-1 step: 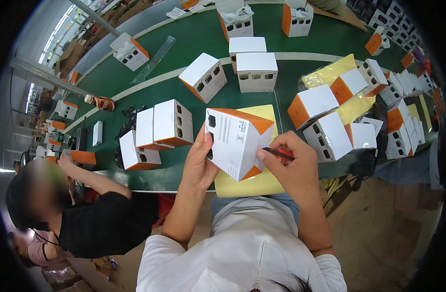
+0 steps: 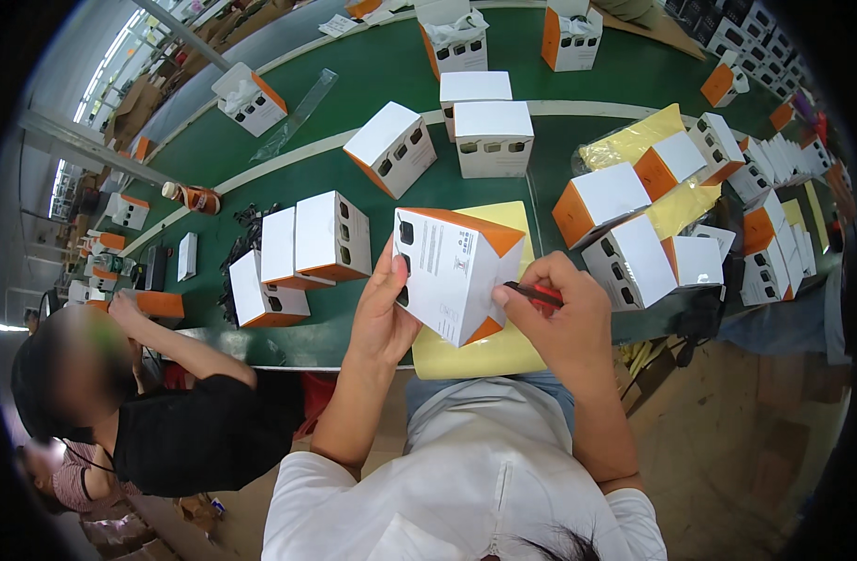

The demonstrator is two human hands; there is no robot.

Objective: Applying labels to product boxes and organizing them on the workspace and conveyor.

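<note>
My left hand (image 2: 382, 313) is closed around the left side of a white and orange carton (image 2: 445, 271), its thumb on the printed face. The carton is tilted above a yellow sheet (image 2: 438, 361) at the table's near edge. In my right hand (image 2: 576, 318), a slim black and red tool (image 2: 544, 295) is pinched between thumb and fingers. Its dark tip points at the carton's right end, and the thumb is at that end too. Whether the tip touches the cardboard I cannot tell, nor the tool's exact kind.
White boxes (image 2: 333, 234) stand left of my hands beside black cables (image 2: 246, 234). More boxes (image 2: 494, 140) stand ahead, and a cluster (image 2: 627, 266) with yellow bubble wrap (image 2: 634, 138) lies right. A brown bottle (image 2: 193, 197) is far left. A co-worker (image 2: 204, 421) sits at my left.
</note>
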